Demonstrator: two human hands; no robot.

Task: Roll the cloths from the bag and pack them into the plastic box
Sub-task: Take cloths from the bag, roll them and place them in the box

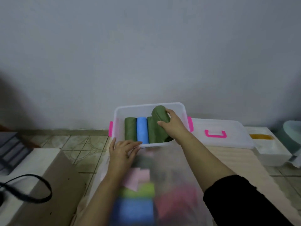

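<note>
A clear plastic box [118,111] with pink latches stands against the wall. Inside lie a green roll [130,128], a blue roll [142,130] and another green roll [152,132], side by side. My right hand [172,125] grips a further green rolled cloth [159,114], tilted up over the box's right part. My left hand [123,151] rests with straight fingers on the box's near rim. In front of me lies a clear bag [175,168] with blurred folded cloths: pink [138,178], light green [138,191], blue [133,211] and red [175,203].
The box's lid [228,139] with a pink handle lies to the right of the box. Beyond it sit a white block [270,149] and a pale round object [293,136]. A black strap [29,191] and cardboard [57,185] lie at the left, over tiled floor.
</note>
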